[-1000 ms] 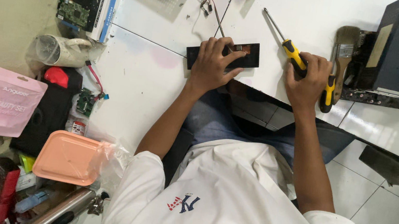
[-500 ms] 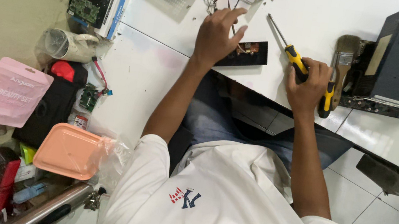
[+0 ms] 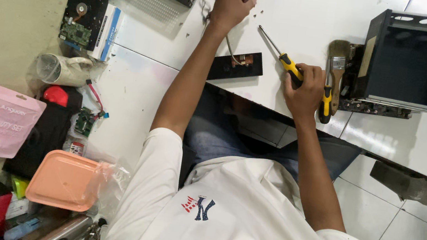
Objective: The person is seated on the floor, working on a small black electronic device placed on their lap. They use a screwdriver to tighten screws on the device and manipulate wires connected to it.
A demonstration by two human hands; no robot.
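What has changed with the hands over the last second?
The left hand came off the black panel and moved up the table, now closed on a thin cable. The right hand keeps its grip on the yellow-handled screwdriver; the panel lies where it was.

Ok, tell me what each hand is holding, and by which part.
Right hand grips the screwdriver by its yellow-and-black handle. Left hand is closed on the thin cable, near its upper end.
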